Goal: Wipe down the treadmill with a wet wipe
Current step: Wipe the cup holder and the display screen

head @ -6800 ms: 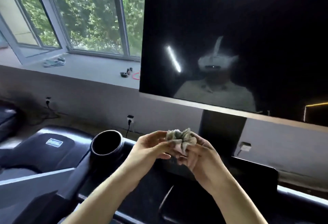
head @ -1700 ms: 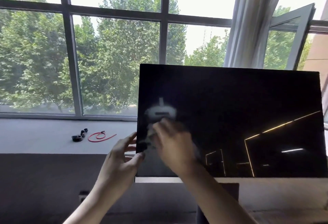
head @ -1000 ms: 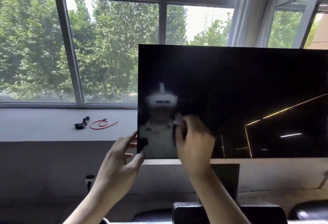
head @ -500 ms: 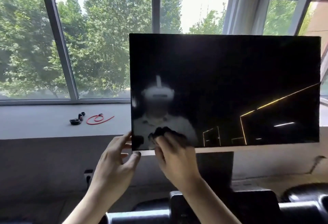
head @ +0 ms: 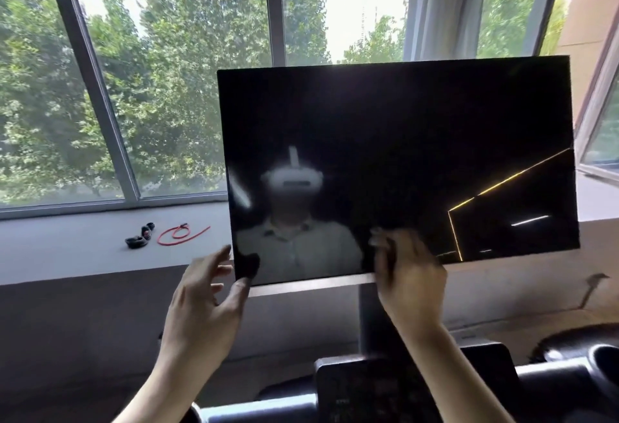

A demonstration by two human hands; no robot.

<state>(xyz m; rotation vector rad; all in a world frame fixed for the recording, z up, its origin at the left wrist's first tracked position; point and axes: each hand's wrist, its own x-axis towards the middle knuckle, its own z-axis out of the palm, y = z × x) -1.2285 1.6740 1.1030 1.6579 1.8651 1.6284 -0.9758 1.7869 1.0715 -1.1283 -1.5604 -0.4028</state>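
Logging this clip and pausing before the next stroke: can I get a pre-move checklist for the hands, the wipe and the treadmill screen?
1. Left hand grips the screen at its lower left corner, thumb on the front: ok.
2. Right hand on the glass near the bottom edge: ok.
3. Wet wipe under the right hand: cannot tell, hidden and blurred.
4. Glass to the right of that hand free of objects: ok.
5. Red cord on the sill, apart from the screen: ok.
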